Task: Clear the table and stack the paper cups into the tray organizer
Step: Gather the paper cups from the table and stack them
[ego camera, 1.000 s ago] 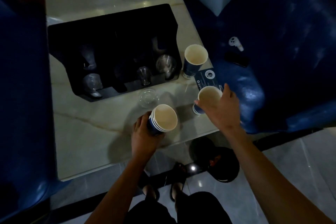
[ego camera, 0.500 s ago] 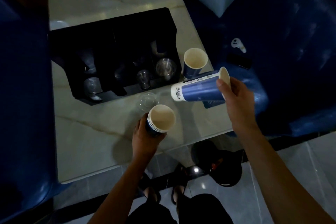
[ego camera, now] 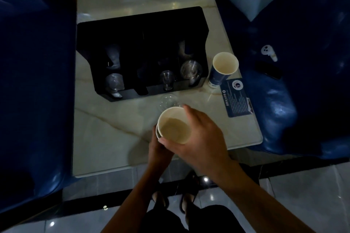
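Paper cups (ego camera: 174,126) stacked, gripped by both hands: left (ego camera: 158,150) beneath, right (ego camera: 201,138) around top.

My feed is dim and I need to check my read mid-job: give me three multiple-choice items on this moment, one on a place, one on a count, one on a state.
1. Where does the lone blue paper cup stand?
A. inside the black tray organizer
B. on the pale marble table, right of the organizer
C. on the floor

2. How many paper cups stand loose on the table, unheld?
A. one
B. three
C. none

3. What is the right hand doing?
A. resting flat on the table
B. holding a phone
C. gripping the top cup of the nested stack of paper cups that the left hand holds from below

Key: 1 B, it stands beside the organizer's right wall; 2 A, only that cup stands alone; 3 C, fingers wrap the cup's rim.
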Motion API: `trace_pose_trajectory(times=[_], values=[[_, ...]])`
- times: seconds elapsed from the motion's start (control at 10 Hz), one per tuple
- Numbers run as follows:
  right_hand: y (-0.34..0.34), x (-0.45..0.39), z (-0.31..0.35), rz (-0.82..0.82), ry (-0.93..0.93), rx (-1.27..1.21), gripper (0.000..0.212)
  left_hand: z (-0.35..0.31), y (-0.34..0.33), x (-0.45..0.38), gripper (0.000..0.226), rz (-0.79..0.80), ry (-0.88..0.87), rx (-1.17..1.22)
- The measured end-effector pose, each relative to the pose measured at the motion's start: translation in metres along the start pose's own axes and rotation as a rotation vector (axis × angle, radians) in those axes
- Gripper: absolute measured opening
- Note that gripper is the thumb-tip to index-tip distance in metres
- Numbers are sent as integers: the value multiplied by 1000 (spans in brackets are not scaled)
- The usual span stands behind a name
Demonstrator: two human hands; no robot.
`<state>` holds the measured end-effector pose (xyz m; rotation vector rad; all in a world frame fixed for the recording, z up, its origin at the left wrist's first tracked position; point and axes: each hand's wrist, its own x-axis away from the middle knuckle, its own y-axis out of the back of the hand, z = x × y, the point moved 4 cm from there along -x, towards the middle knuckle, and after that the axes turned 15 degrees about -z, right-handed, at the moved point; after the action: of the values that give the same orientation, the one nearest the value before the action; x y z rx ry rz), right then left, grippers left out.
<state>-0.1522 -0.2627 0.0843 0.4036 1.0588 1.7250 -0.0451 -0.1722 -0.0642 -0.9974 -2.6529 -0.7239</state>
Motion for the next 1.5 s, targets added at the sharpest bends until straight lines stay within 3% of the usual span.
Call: trace_pose_trajectory(times=[0.1, 0.2, 0.3, 0.4, 0.5, 0.6, 0.7, 0.8, 0.9, 1.1, 1.2, 1.3, 1.4, 1.5], values=[[-25, 7, 9, 35, 51, 86, 104, 9, 2, 5, 60, 29, 67, 23], [-55, 15, 3, 157, 26, 133, 106, 7, 7, 2, 59, -68, 121, 143], [-65, 16, -2, 161, -1, 136, 106, 9, 6, -3, 59, -67, 142, 164], [-70, 0, -8, 210, -7, 74, 103, 10, 7, -6, 49, -123, 56, 64], [-59, -30, -28, 231, -124, -104, 96, 13, 12, -8, 70, -194, -21, -34], [-18, -101, -85, -192, -211, -156, 61, 17, 26, -16, 78, -240, -76, -125], [-4, -144, -120, -303, -189, 26, 55, 19, 37, -21, 79, -238, -113, -131], [-19, -183, -155, -63, -252, 237, 85, 15, 53, -22, 88, -254, -216, -191], [-31, -192, -167, 39, -313, 240, 98, 13, 60, -24, 90, -272, -272, -251], [-28, -185, -173, -120, -437, 137, 88, 12, 70, -24, 93, -314, -307, -324], [9, -151, -167, -442, -637, -78, 85, 19, 70, -23, 91, -288, -324, -378], [46, -98, -145, -681, -706, -387, 67, 29, 68, -24, 95, -240, -261, -442], [51, -70, -115, -644, -685, -521, 44, 33, 67, -22, 96, -219, -260, -477], [44, -49, -72, -486, -600, -598, 24, 34, 67, -20, 94, -224, -280, -486]])
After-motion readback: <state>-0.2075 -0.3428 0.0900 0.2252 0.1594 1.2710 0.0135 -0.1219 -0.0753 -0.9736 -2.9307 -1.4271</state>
